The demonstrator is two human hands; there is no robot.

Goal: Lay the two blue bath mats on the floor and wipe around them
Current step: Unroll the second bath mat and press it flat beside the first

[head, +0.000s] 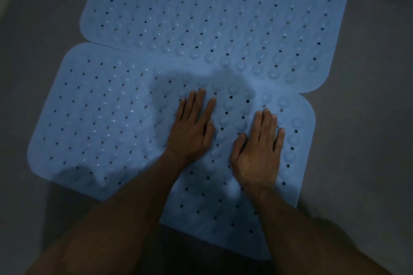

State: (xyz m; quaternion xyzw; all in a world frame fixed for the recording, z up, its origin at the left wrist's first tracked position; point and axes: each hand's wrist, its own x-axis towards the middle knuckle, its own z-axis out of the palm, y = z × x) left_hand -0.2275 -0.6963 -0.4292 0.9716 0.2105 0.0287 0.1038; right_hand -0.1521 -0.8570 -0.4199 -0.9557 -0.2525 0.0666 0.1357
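The left hand lies flat, palm down, on the near mat, with its fingers stretched out and a little apart. The right hand lies flat on the same mat, just to the side of the left hand, with its fingers close together and the thumb sticking out. Neither hand holds anything. Both bare arms reach down onto the near mat from the bottom of the view. The near mat is blue, with many small holes and round bumps, and it lies spread out on the grey floor. Its bottom left edge looks a bit wavy. The far mat is blue too, with the same holes and bumps. It lies just past the near mat, and their edges overlap a little.
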